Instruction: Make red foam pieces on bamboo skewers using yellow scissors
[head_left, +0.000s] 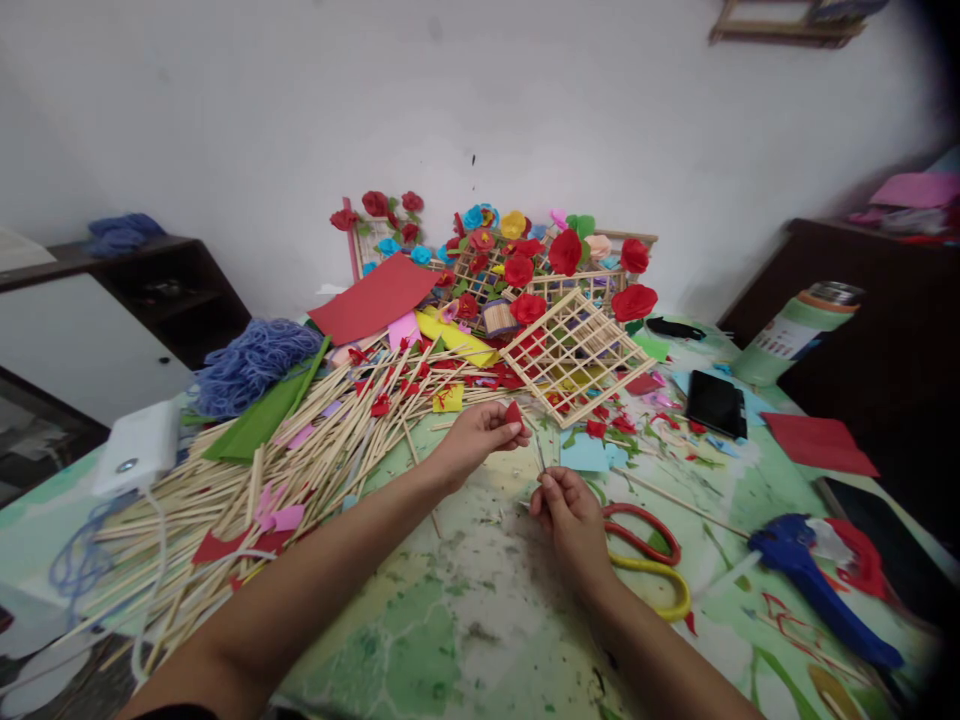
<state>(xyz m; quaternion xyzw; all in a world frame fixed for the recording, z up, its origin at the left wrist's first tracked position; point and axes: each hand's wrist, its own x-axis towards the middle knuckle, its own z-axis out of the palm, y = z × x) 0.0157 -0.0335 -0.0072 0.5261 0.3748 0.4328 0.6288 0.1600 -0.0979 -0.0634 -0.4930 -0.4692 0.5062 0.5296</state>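
Observation:
My left hand [484, 440] is closed, pinching a small red paper piece [513, 412] between thumb and fingers. Just right of it and lower, my right hand [566, 510] has its fingers closed around a thin, slender greyish thing [540, 455] that points up; its kind is too small to make out. Scissors with one red and one yellow handle [651, 592] lie against the right hand, their blades mostly hidden by it. A light blue paper piece [585, 452] lies beyond the right hand.
A heap of thin wooden sticks [300, 480] covers the left side, beside blue yarn [255, 365]. Behind stand a wooden lattice [577, 355] and red paper flowers [565, 252]. On the right are a blue glue gun [825, 590], a phone [716, 403] and a bottle [787, 335].

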